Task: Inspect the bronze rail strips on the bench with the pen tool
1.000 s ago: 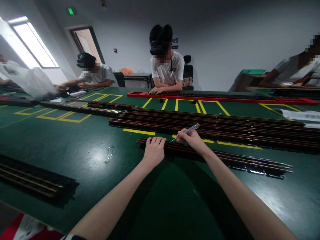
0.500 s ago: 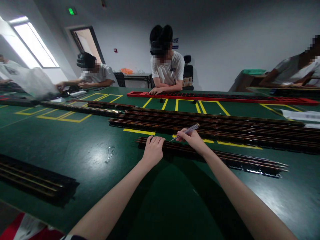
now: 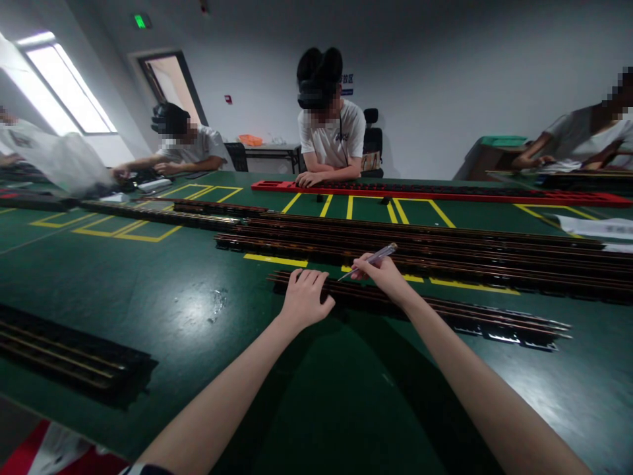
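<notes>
A long black rail with copper-coloured bars [image 3: 494, 320] lies across the green table in front of me. Near its left end, my left hand [image 3: 305, 300] grips it, fingers over the top and thumb on the near side. My right hand [image 3: 380, 274] is closed around a slim screwdriver [image 3: 380, 253] with a clear handle. The screwdriver slants down to the left, its thin tip at the rail just right of my left fingers. Whether the tip touches a screw is too small to tell.
Several similar rails [image 3: 420, 247] lie side by side just beyond. Another rail [image 3: 64, 353] is at the near left. A long red frame [image 3: 435, 192] lies at the far side before a seated co-worker [image 3: 336, 135]. Other people sit left and right. Yellow tape [image 3: 275, 260] marks the green table [image 3: 208, 356].
My left thumb has moved out to the right, away from the fingers. My right hand and the screwdriver have shifted very slightly right. The co-worker at far right now handles something whitish.
</notes>
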Tool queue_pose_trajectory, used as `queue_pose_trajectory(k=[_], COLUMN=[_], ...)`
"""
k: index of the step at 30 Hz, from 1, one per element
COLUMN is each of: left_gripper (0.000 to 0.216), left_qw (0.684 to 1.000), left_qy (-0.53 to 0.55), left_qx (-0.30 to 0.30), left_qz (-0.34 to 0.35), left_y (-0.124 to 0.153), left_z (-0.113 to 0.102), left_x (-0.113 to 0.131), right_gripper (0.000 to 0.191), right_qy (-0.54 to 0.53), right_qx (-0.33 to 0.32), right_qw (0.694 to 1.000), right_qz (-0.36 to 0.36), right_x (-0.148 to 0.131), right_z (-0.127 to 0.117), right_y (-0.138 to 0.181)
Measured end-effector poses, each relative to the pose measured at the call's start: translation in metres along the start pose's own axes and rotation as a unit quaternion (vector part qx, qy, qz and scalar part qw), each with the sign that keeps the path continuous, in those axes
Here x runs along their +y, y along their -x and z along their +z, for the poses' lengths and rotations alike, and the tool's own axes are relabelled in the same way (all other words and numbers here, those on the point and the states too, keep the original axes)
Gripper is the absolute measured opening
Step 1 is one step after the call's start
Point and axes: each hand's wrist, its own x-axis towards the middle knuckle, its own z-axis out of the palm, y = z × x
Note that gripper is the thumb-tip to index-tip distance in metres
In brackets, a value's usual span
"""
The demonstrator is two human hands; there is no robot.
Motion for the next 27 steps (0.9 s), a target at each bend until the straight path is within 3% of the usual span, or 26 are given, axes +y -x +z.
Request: queue_pose_trajectory(k=[6, 27], left_gripper=[0.044, 0.030], left_qw=[1.000, 0.997], left_qy=[-0.030, -0.055], left_qx=[0.002, 0.032], left_qz=[0.004, -0.040], left_y=[-0.0012, 0.0011], left_z=[-0.0011, 0.0053], left_x=[0.0011, 0.0028], right_gripper=[0.029, 0.029], right_qy=[-0.007, 0.001], right_qx=[0.003, -0.015], right_qw=[1.000, 1.000], right_qz=[0.002, -0.010], right_x=[0.0007, 0.0044], right_z=[-0.0004, -0.0017], right_y=[-0.0002, 0.0001])
